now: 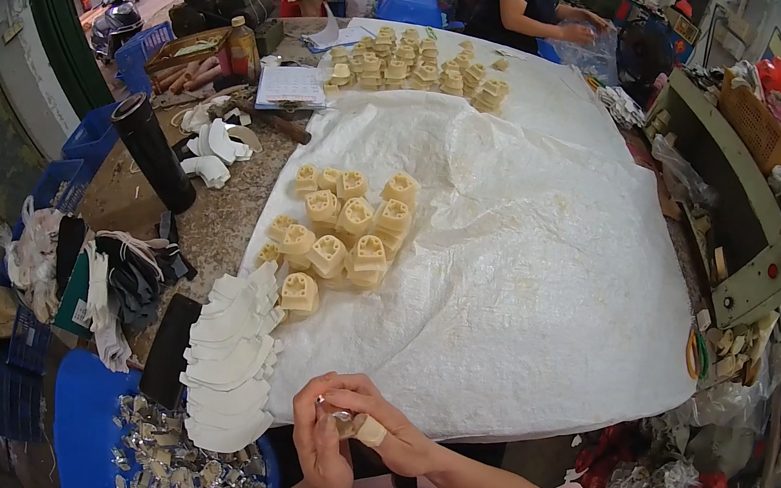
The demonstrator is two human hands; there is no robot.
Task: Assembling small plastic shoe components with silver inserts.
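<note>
Close to my body, at the table's near edge, my two hands are brought together. My left hand is closed around a small shiny metal piece. From the other side my right hand grips the same piece, its fingers curled over the top. A beige patch by the right thumb may be tape or part of the held thing; I cannot tell which. Just left of my hands lies an overlapping row of flat white curved pieces. Beyond it stand several stacks of cream moulded pieces with hollows.
A white woven sheet covers the table. More cream stacks stand at its far end. Below left, a blue tub holds many shiny metal pieces. A dark cylinder stands at left. Another person works across the table.
</note>
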